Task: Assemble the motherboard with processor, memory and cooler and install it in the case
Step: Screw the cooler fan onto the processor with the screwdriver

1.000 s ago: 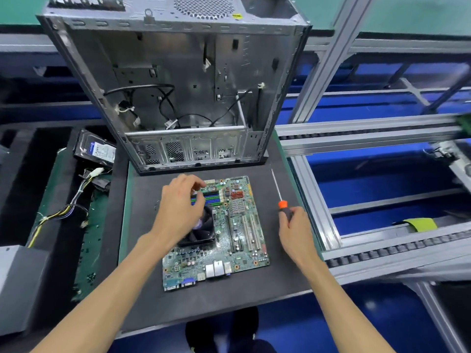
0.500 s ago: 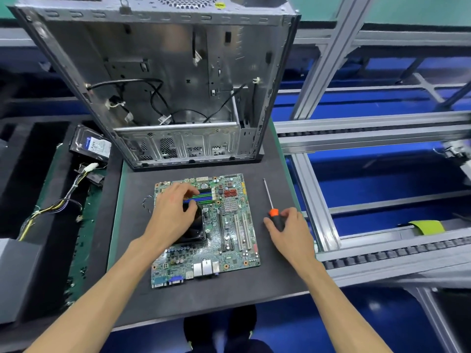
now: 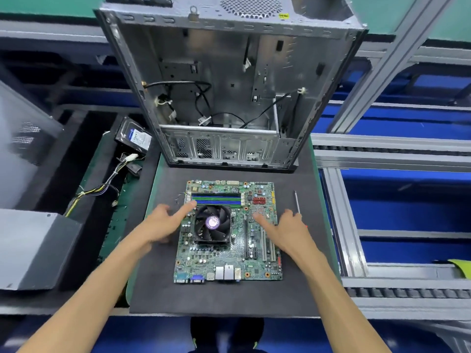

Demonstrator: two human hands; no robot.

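Observation:
A green motherboard (image 3: 257,261) lies flat on the dark foam mat (image 3: 229,299). A black cooler fan (image 3: 212,224) sits on it, and memory sticks (image 3: 216,199) fill the slots behind the fan. My left hand (image 3: 163,222) hovers open at the board's left edge, one finger reaching toward the fan's far left corner. My right hand (image 3: 285,229) is open over the board's right side, fingers spread above the expansion slots. The open metal case (image 3: 224,98) stands behind the board, loose black cables inside. A screwdriver (image 3: 297,203) lies on the mat, right of my right hand.
A hard drive (image 3: 133,138) and a bundle of power cables (image 3: 102,187) lie left of the mat. A grey box (image 3: 33,248) sits at the near left. Conveyor rails (image 3: 395,154) and an aluminium frame run along the right side.
My left hand has come off the cooler fan and moved to the board's left edge. My right hand has let go of the screwdriver and moved left over the board.

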